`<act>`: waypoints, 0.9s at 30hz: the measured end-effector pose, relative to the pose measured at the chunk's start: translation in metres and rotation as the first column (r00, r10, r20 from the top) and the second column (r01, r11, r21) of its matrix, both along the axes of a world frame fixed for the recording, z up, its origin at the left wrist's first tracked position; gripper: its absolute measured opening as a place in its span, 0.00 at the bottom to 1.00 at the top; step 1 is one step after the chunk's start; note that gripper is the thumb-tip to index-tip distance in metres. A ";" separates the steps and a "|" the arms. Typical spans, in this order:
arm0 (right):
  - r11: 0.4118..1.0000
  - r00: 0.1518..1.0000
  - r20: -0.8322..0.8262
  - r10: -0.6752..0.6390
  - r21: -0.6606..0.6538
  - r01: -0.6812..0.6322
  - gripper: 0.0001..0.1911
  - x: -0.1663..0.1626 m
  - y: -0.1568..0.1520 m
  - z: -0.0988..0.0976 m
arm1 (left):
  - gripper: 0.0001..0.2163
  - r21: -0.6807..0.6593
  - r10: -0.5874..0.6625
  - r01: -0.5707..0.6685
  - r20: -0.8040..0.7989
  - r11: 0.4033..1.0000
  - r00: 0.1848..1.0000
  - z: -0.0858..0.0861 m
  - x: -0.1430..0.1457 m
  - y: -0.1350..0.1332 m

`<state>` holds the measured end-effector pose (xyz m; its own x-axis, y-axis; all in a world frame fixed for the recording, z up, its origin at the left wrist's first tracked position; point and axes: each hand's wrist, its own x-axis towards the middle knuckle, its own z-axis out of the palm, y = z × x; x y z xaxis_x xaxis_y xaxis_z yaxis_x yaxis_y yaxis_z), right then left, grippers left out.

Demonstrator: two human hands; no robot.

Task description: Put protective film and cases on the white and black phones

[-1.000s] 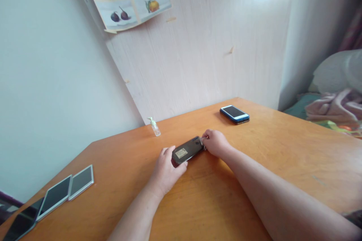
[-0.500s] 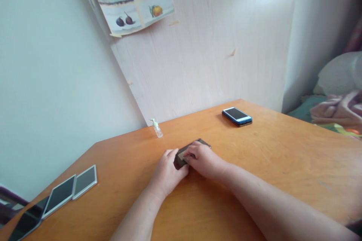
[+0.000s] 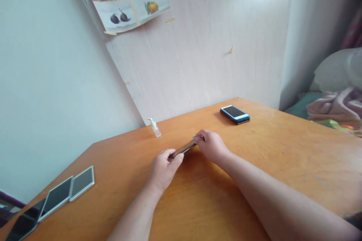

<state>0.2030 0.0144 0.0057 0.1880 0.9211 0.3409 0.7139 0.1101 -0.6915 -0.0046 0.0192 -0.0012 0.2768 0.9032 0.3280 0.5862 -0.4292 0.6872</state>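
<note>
A slim dark phone [image 3: 185,148] is tilted nearly edge-on to me, lifted just off the wooden table [image 3: 215,203]. My left hand [image 3: 165,167] grips its near left end between thumb and fingers. At the opposite end, my right hand [image 3: 210,146] is closed on the phone's far right corner. Something small and pale shows by the right fingertips, too small to name. The phone's broad faces are mostly hidden by the angle.
A clear pump bottle [image 3: 155,128] stands near the back edge. Stacked phones, the top one white-fronted [image 3: 235,113], lie at the back right. At the left edge lie a white-framed device [image 3: 82,183], a second white-framed device [image 3: 56,197] and a black one [image 3: 25,221].
My right hand has moved from the phone's middle to its far right end. The phone has been lifted and turned from showing a broad face to nearly edge-on.
</note>
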 end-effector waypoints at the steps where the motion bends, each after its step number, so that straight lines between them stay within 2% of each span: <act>1: 0.995 0.996 -0.027 0.081 0.057 -0.079 0.08 -0.010 -0.004 -0.001 | 0.17 -0.029 0.000 0.001 0.036 1.000 0.999 0.000 -0.001 0.001; 4: 0.938 0.954 -0.060 0.295 0.208 -0.277 0.08 -0.034 -0.012 -0.006 | 0.18 -0.104 0.006 0.006 0.118 0.995 0.993 0.000 -0.003 0.005; 6: 0.923 0.944 -0.061 0.326 0.235 -0.304 0.08 -0.037 -0.011 -0.008 | 0.19 -0.153 0.012 0.011 0.147 0.988 0.989 0.000 -0.004 0.007; 8: 0.953 0.968 -0.073 0.242 0.207 -0.223 0.09 -0.027 -0.005 -0.008 | 0.20 -0.199 0.025 0.012 0.178 0.980 0.984 0.000 -0.005 0.006; 10: 0.990 0.991 -0.112 0.080 0.128 -0.065 0.11 -0.010 0.003 -0.007 | 0.20 -0.228 0.033 0.015 0.206 0.974 0.978 0.001 -0.005 0.005; 12: 0.997 0.986 -0.157 -0.060 0.035 0.066 0.12 0.003 0.008 -0.005 | 0.20 -0.237 0.037 0.016 0.218 0.971 0.975 0.001 -0.005 0.004; 13: 0.996 0.981 -0.173 -0.089 0.014 0.092 0.12 0.006 0.009 -0.005 | 0.21 -0.239 0.040 0.014 0.220 0.971 0.975 0.002 -0.005 0.004; 14: 0.997 0.981 -0.180 -0.076 0.021 0.081 0.11 0.004 0.008 -0.005 | 0.21 -0.241 0.044 0.011 0.220 0.970 0.974 0.002 -0.005 0.004; 16: 0.994 0.984 -0.171 0.041 0.107 -0.023 0.10 -0.008 0.002 -0.005 | 0.21 -0.250 0.050 0.007 0.221 0.968 0.974 0.002 -0.004 0.004; 18: 0.964 0.970 -0.132 0.203 0.203 -0.174 0.09 -0.024 -0.004 -0.007 | 0.20 -0.258 0.047 0.015 0.231 0.966 0.972 0.003 -0.003 0.004; 20: 0.932 0.950 -0.095 0.298 0.244 -0.268 0.08 -0.034 -0.007 -0.008 | 0.20 -0.267 0.046 0.024 0.254 0.963 0.966 0.004 -0.003 0.004; 22: 0.948 0.963 -0.094 0.253 0.222 -0.227 0.09 -0.030 -0.004 -0.008 | 0.20 -0.280 0.067 0.015 0.280 0.960 0.958 0.005 -0.002 0.003; 25: 0.991 0.992 -0.124 0.037 0.132 -0.021 0.11 -0.010 0.005 -0.007 | 0.20 -0.294 0.093 -0.003 0.292 0.956 0.952 0.007 -0.001 0.001; 27: 0.993 0.992 -0.126 -0.022 0.112 0.037 0.11 -0.003 0.007 -0.007 | 0.20 -0.291 0.096 -0.008 0.288 0.957 0.953 0.007 -0.001 0.000</act>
